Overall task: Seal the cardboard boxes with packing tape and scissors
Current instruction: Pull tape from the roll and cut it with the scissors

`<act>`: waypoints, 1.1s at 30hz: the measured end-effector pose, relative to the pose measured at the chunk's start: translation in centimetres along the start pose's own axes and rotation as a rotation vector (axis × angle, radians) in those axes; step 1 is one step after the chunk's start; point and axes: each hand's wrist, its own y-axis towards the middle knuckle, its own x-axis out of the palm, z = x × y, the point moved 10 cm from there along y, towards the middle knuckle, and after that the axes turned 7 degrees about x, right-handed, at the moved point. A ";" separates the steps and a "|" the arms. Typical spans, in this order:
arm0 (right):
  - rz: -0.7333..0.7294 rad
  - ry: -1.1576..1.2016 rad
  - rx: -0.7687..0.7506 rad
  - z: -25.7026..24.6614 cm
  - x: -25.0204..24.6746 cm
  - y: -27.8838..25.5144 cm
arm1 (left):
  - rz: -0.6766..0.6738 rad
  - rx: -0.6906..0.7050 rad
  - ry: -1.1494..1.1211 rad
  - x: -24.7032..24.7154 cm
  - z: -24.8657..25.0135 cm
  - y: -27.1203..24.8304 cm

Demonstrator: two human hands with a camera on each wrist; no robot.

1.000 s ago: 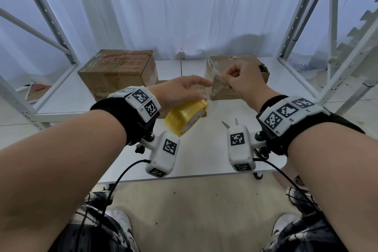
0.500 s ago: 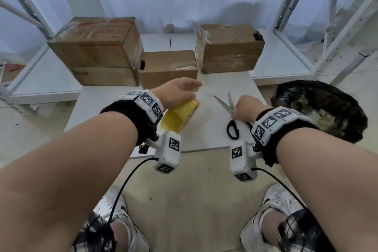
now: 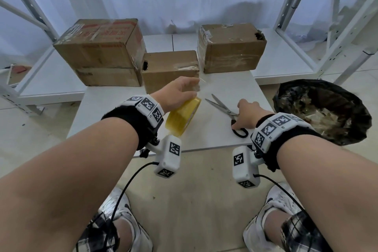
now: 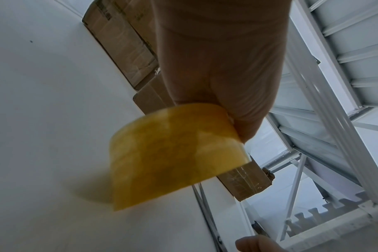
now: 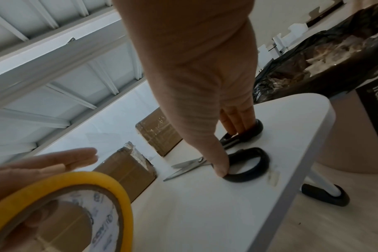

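Three cardboard boxes stand at the far side of the white table: a large box on the left, a small box in the middle touching it, and a third box on the right, just apart from the small one. One roll of yellow packing tape is held above the table by the left hand, its thumb through the core (seen from the right wrist) and the other fingers stretched forward. One pair of scissors lies on the table with blades apart. The right hand rests on its two black handles, thumb tip against one loop and fingers reaching into the other. One bin lined with a black bag stands right of the table.
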 end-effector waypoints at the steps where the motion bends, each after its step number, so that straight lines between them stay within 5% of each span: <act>1: 0.005 -0.019 -0.013 -0.2 0.0 0.0 | -0.001 0.001 0.034 -0.2 -0.1 -0.1; 12: 0.037 -0.003 -0.101 -0.5 -0.5 -1.7 | 0.052 0.035 -0.037 -1.1 -0.9 -1.5; 20: -0.094 0.172 -0.153 -0.4 -3.0 -4.7 | 0.043 0.027 -0.042 -0.2 -0.2 -2.1; 33: -0.266 0.293 -0.140 1.9 -0.1 -7.1 | 0.093 0.006 0.006 -0.5 -0.1 -3.9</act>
